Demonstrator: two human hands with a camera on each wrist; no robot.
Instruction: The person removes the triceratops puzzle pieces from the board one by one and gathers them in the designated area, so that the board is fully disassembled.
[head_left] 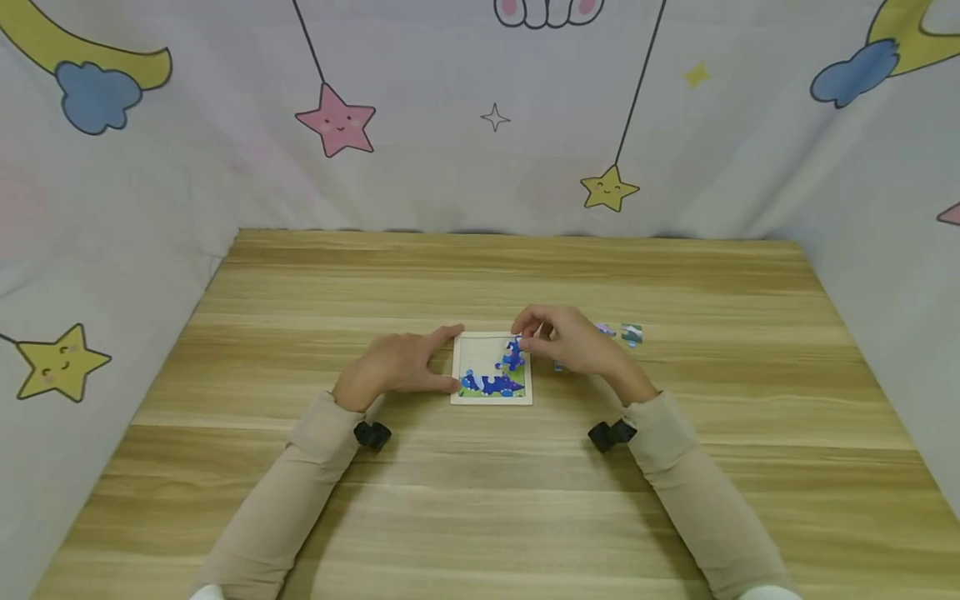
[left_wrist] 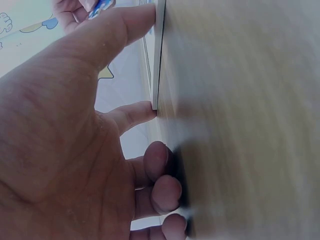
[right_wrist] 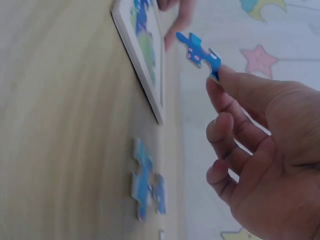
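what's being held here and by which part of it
The right hand pinches a blue puzzle piece by one end; the left hand touches the puzzle frame.

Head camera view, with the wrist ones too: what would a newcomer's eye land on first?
Probably the blue jigsaw piece pinched in the right hand, held over the right side of the partly filled puzzle tray on the wooden table. Next might come the left hand, touching the tray's left side. Behind the table, the pale fabric backdrop also stands out, with cartoon prints such as a pink star left of centre.
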